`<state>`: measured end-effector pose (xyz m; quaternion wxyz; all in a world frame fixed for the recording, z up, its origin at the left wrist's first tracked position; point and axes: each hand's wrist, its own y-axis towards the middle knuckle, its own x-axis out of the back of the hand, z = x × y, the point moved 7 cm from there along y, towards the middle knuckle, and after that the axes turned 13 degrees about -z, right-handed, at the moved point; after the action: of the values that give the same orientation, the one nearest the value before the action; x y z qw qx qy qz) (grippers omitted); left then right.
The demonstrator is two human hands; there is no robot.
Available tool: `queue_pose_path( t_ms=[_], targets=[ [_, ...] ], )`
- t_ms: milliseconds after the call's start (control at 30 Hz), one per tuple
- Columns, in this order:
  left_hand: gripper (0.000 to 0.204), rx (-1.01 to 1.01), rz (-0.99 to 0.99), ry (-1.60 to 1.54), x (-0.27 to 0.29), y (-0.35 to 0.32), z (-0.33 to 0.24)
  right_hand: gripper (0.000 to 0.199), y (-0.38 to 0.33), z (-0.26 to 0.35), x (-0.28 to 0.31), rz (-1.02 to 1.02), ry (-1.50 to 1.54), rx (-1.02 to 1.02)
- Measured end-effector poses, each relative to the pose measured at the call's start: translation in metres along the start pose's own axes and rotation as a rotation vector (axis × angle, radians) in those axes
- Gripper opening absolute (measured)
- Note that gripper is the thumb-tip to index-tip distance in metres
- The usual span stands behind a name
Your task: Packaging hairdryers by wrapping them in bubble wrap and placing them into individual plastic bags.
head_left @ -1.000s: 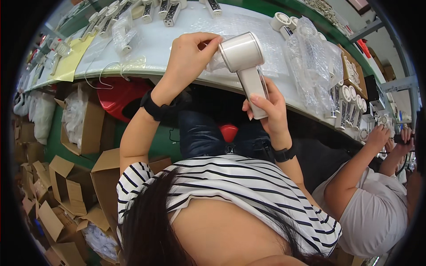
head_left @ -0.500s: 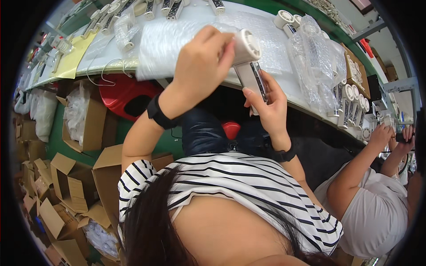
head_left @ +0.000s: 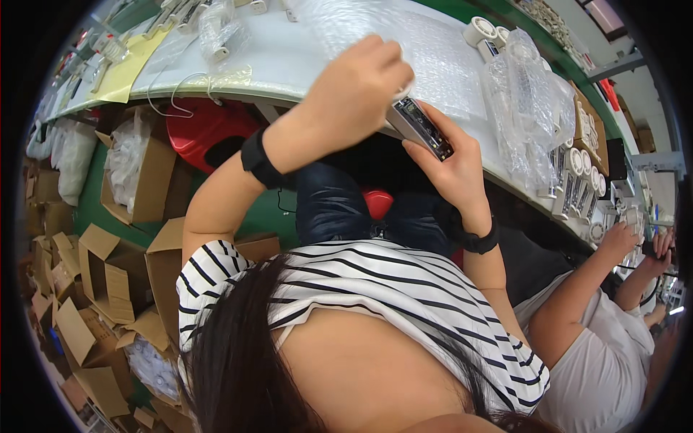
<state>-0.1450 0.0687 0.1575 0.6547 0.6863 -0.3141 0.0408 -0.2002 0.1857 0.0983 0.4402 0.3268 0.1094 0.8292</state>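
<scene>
A white handheld fan (head_left: pixel 421 130) is held above the near edge of the bench, its handle showing an open side with a dark circuit board inside. My right hand (head_left: pixel 460 160) wraps round the handle, thumb on the near side and fingers behind. Over the round fan head, my left hand (head_left: pixel 361 85) has its fingers curled against it and covers most of it; the fingertips are hidden. Just beyond this hand, a sheet of bubble wrap (head_left: pixel 336 22) looks smeared by motion.
More bubble wrap (head_left: pixel 516 108) lies on the right of the white bench (head_left: pixel 278 61), near a row of handheld fans (head_left: pixel 572 177). Below left are a red stool (head_left: pixel 198 133) and open cardboard boxes (head_left: pixel 115 278). A co-worker's arm (head_left: pixel 570 296) is at the right.
The fan has tilted so its circuit board faces up more. My left hand has moved over the fan head, hiding it. The bubble wrap sheet has shifted farther away across the bench.
</scene>
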Motion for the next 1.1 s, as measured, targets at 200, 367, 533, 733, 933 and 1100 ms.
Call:
queue_pose_path(
  t_ms=[200, 367, 533, 733, 933, 1100],
  targets=[
    [0.019, 0.039, -0.275, -0.024, 0.015, -0.022, -0.021, 0.043, -0.004, -0.019, -0.017, -0.019, 0.656, -0.527],
    [0.026, 0.132, -0.43, 0.142, 0.032, -0.03, -0.004, 0.041, -0.003, -0.014, -0.022, 0.013, 0.791, -0.581],
    [0.026, 0.141, -0.354, -0.02, 0.015, -0.046, -0.01, 0.046, 0.0, -0.01, -0.032, -0.013, 1.044, -0.635],
    [0.019, 0.283, -0.303, -0.263, 0.008, -0.057, -0.011, 0.049, 0.002, -0.011, -0.035, -0.044, 1.119, -0.545],
    [0.017, 0.534, -0.203, -0.463, 0.045, -0.063, -0.007, 0.051, 0.005, 0.031, -0.043, 0.21, 0.439, -0.117],
    [0.012, 0.689, -0.176, -0.425, 0.082, -0.094, -0.007, 0.042, 0.018, 0.065, -0.081, 0.171, 0.114, 0.31]
  ],
)
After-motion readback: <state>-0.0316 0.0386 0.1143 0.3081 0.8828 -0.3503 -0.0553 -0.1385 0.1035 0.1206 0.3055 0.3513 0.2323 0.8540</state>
